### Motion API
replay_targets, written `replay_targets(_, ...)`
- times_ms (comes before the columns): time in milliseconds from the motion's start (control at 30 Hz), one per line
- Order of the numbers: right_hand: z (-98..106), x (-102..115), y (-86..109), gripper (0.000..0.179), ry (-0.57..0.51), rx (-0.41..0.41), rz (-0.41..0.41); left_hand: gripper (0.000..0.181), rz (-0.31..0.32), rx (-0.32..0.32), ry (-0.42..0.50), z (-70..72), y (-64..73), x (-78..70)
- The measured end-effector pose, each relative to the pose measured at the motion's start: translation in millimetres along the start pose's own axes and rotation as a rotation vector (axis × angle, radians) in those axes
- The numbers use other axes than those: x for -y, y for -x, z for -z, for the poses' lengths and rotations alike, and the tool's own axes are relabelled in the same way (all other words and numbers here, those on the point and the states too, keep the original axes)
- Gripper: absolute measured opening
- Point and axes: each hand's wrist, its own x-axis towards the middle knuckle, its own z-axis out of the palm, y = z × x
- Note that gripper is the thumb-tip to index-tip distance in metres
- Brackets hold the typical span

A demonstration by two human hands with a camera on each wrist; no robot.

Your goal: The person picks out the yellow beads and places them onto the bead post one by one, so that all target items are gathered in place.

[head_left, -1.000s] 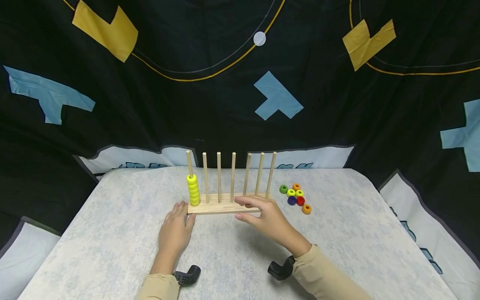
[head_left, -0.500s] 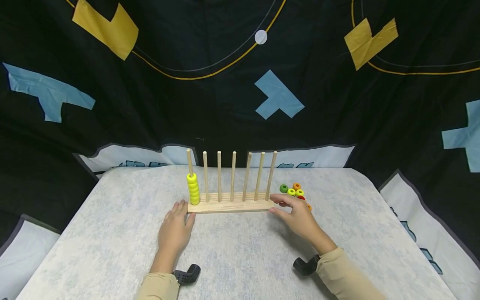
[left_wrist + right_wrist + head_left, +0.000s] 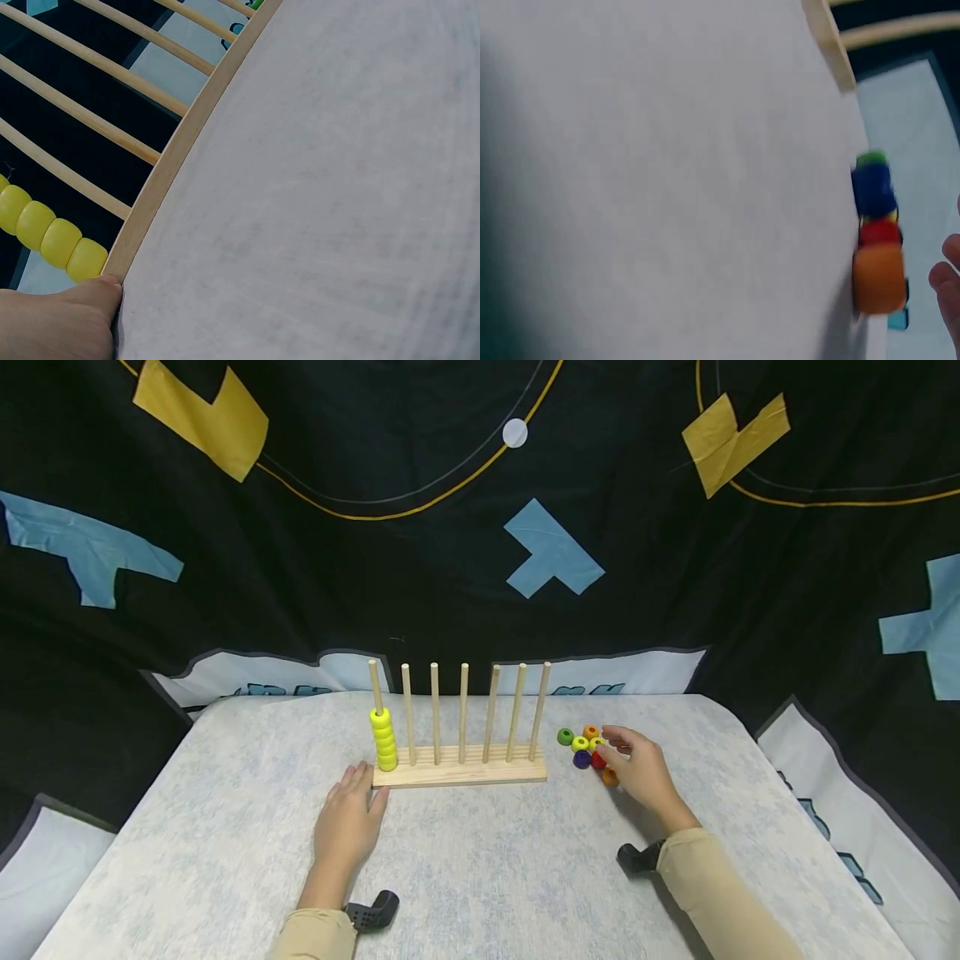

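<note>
My left hand (image 3: 347, 822) lies on the table at the left end of a wooden peg rack (image 3: 465, 774), its straight fingers beside the end and its thumb (image 3: 97, 296) touching the base's front corner. Several yellow beads (image 3: 385, 742) are stacked on the leftmost peg; the other pegs are bare. Over the right edge of a group of loose beads, my right hand (image 3: 643, 770) hovers with thumb and fingers apart, partly covering some of them. Grouped there are a green bead (image 3: 565, 737), two yellow, a dark blue bead (image 3: 874, 189), a red bead (image 3: 879, 232) and two orange beads, one nearest (image 3: 879, 279).
The pale table (image 3: 465, 877) spreads in front of the rack and to both sides. Behind it hangs a dark cloth (image 3: 420, 585) with yellow and blue shapes. A black device (image 3: 373, 912) is worn at the left wrist, another (image 3: 639, 858) at the right.
My right hand has moved right, from in front of the rack's right half, past its right end, to the loose beads. The left hand and the rack have stayed in place.
</note>
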Motion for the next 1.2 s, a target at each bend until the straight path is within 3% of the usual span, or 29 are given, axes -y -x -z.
replay_targets(200,0,-10,-14.9,0.042,0.028,0.018,-0.070,0.059,-0.001,-0.009,-0.004,4.8,-0.5,4.1)
replay_targets(533,-8,-8,-32.9,0.043,0.021,0.073,-0.145,0.060,0.006,-0.008,-0.010,11.4,-2.7,7.9)
replay_targets(733,-12,-10,-33.2,0.043,0.034,0.094,-0.181,0.059,0.012,0.015,-0.001,9.6,-3.6,6.6)
replay_targets(1200,-12,-16,-28.1,0.036,0.041,0.058,-0.228,0.060,0.009,0.019,0.017,0.3,-0.1,2.8)
